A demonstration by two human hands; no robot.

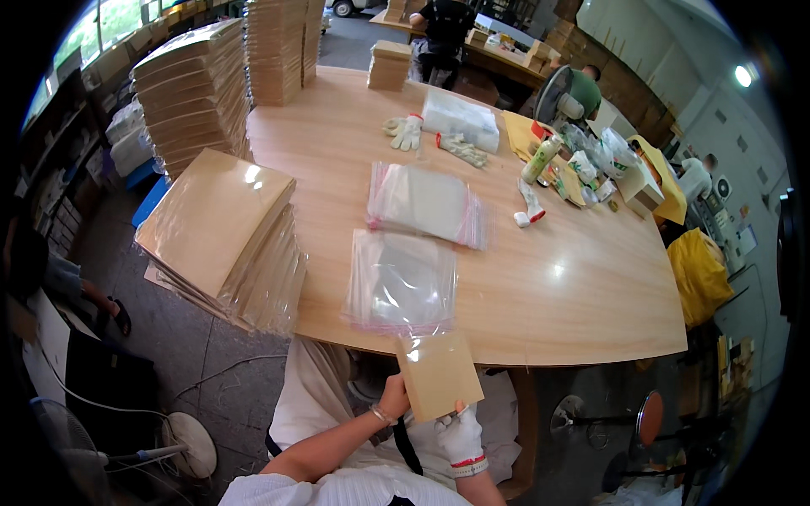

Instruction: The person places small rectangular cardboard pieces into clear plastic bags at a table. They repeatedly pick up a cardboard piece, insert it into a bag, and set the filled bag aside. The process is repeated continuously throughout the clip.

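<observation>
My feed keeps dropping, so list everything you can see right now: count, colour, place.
board: one, tan, held in both hands at the table's near edge
bags: two clear stacks with pink edges, table middle; second stack
wrapped boards: one leaning pile, tan, left of table
board stacks: several tall, tan, far left
small stack: one, tan, far edge
gloves: a few loose, white, far side
bottles and clutter: mixed colours, right side
table: one, light wood
fan: one, grey, far right
left hand: bare
right hand: white glove
</observation>
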